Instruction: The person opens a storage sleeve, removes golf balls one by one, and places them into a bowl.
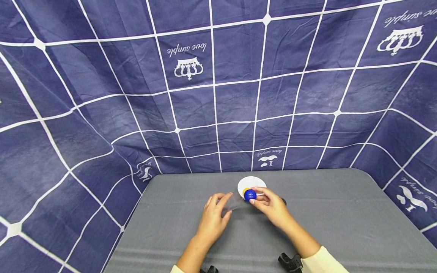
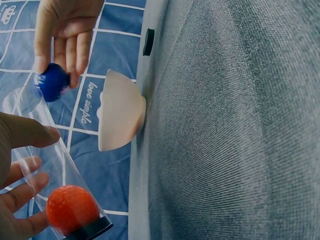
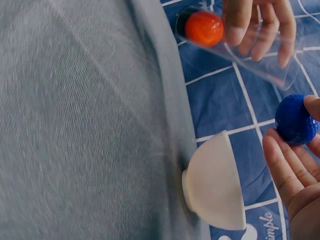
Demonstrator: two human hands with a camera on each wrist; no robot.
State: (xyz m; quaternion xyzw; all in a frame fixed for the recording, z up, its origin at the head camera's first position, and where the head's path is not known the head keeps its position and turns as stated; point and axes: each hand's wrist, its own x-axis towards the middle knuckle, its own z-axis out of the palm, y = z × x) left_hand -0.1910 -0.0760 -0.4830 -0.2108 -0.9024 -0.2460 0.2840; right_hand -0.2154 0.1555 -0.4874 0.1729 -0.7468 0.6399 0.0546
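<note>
Around a clear plastic tube [image 2: 62,165] curl the thumb and fingers of my left hand [image 1: 212,218]. An orange ball [image 2: 73,207] sits inside at the tube's lower end, against a black end cap [image 2: 90,229]. My right hand [image 1: 274,209] pinches a dark blue dimpled ball, like a golf ball [image 1: 250,195], between thumb and fingers. In the left wrist view the ball is right at the tube's upper mouth. A white bowl [image 1: 252,182] stands upright on the table just beyond the hands, with something yellow-orange [image 1: 244,190] showing in it, partly hidden by the blue ball.
The table [image 1: 177,212] has a grey cloth cover. A small black object [image 2: 149,42] lies on it beyond the bowl, partly behind the right hand in the head view. Navy cloth with white lines [image 1: 235,102] hangs around the back and sides. Black wrist mounts [image 1: 290,262] show below.
</note>
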